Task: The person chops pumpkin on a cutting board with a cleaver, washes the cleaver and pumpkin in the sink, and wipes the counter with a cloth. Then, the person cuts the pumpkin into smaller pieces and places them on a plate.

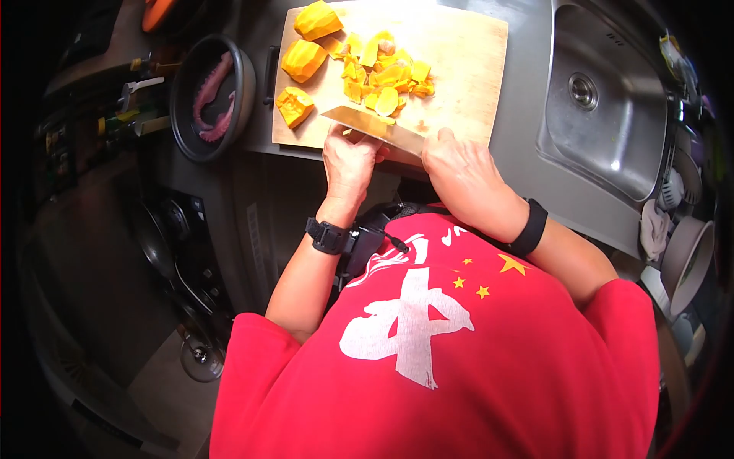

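Observation:
A wooden cutting board (pixel 466 69) carries three larger orange chunks (pixel 304 60) at its left side and a heap of thin orange pieces (pixel 388 75) in the middle. My right hand (pixel 462 172) is closed round the handle end of a knife (pixel 375 128), whose broad blade points left over the board's front edge. Behind and under the blade is my left hand (pixel 350 162), its fingers bent and partly hidden by the knife; whether it grips anything cannot be made out.
Left of the board, a dark round pan (pixel 246 96) holds pinkish strips (pixel 212 92). A steel sink (pixel 604 115) lies to the right, with bowls (pixel 686 260) and a pale cloth (pixel 654 228) beyond it. Bottles and utensils stand at the far left.

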{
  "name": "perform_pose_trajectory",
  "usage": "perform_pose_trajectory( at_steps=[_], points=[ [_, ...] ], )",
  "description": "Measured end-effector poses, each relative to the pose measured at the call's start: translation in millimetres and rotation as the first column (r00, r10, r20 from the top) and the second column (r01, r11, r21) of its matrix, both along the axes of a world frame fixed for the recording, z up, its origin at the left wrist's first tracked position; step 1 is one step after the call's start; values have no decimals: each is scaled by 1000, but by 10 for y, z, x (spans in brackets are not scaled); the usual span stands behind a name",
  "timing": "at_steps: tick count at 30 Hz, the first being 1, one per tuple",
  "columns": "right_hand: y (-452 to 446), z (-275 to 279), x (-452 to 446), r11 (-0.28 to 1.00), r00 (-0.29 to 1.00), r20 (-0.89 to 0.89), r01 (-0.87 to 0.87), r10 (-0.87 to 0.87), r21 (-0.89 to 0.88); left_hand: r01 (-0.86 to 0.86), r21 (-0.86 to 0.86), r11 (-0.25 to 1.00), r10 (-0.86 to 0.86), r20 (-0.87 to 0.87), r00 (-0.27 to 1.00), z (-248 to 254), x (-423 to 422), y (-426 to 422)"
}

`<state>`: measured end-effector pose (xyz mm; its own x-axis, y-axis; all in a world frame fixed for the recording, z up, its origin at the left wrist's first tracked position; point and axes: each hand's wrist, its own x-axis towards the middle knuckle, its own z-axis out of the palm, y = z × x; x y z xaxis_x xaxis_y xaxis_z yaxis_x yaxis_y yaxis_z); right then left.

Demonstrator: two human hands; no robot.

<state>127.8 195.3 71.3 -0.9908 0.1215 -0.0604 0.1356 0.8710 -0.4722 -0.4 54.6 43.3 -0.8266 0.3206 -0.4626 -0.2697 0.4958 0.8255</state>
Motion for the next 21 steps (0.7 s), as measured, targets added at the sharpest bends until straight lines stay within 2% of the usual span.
perform_pose_trajectory(
  at_steps=[7,9,12,14,16,17,19,21],
  points=[
    [118,-98,-223,994,995,-88,-61,53,-90,3,-17,1000,-3,-25,1000,-9,13,-19],
    [193,-130,-300,984,998,-39,-64,59,-165,3,11,1000,-3,-21,1000,-25,16,-36],
    [244,-210,-416,990,999,45,-9,16,-142,39,25,999,-39,7,999,-6,-1,-79],
    [450,-405,-395,960,995,73,-44,66,-276,26,134,991,-42,119,992,14,-6,-122],
    [542,-411,-296,929,996,76,76,-52,-361,39,112,993,-57,165,985,35,-37,-162],
    [555,-408,-244,927,996,80,75,-49,-367,78,102,992,-92,143,986,24,-41,-184],
    [523,-254,-114,828,960,207,270,-191,-491,124,67,990,-131,110,985,38,-15,-190],
    [398,-195,-8,926,986,123,151,-115,-345,109,52,993,-114,104,988,52,8,-163]
  ],
)
